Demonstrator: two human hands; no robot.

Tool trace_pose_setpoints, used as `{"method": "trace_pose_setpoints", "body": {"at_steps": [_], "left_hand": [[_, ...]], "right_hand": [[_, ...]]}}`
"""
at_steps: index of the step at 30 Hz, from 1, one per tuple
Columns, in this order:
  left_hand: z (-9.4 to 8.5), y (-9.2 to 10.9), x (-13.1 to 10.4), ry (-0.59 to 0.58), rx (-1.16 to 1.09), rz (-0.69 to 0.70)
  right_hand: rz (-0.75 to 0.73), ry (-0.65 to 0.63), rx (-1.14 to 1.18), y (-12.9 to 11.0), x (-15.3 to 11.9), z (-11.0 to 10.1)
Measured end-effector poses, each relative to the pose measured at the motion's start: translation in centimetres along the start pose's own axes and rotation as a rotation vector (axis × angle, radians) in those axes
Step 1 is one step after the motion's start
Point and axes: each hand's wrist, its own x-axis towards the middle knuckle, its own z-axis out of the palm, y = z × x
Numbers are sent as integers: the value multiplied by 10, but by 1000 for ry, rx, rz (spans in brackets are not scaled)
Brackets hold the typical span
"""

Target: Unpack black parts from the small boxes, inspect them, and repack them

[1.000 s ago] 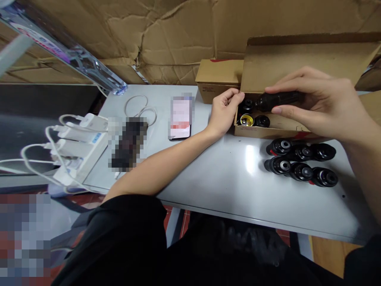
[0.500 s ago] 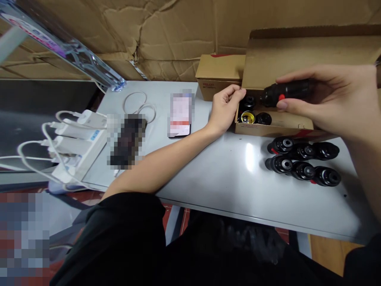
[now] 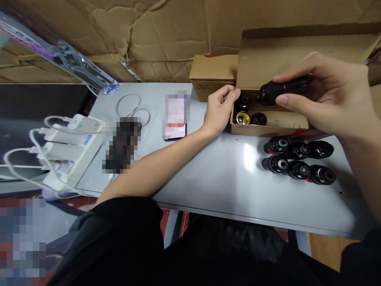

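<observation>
My right hand (image 3: 327,95) grips a black cylindrical part (image 3: 282,89) sideways, above the opening of a cardboard box (image 3: 268,130). With fingers curled, my left hand (image 3: 222,107) pinches the box's left edge. Inside the box's left end sit a few black parts (image 3: 258,118) and one with a yellow open top (image 3: 243,118). In front of the box, several black parts (image 3: 304,170) stand in two rows on the table, some with red pieces at their sides.
A smaller closed box (image 3: 214,67) stands behind my left hand. To the left lie a phone (image 3: 175,117), a dark blurred device (image 3: 122,145), a looped cable and a white power strip (image 3: 86,159) with chargers. A clear plastic bottle (image 3: 71,55) is at the upper left.
The view has shifted slightly. The black part has turned in my right hand, and its red piece no longer shows. My left hand stays on the box edge.
</observation>
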Motion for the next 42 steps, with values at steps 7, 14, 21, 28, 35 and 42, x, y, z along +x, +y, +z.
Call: {"method": "trace_pose_setpoints", "body": {"at_steps": [7,14,21,28,35,42], "left_hand": [[0,2,-1,-5,-21,7],[1,4,0,3,-35,-32],[0,1,0,-33,-45,4],[1,0,-1,-25,-17,24],[2,-2,-1,-14,14,34],[-3,-2,0,-36,65,57]], "right_hand": [[111,30,141,6,2,1],[192,20,125,6,-5,3],[212,-39,5,11,-8,-4],[183,-162,-245,4,-10,-6],[124,-238,-247,15,-13,-3],[86,-308,-429,-12,-5,-18]]}}
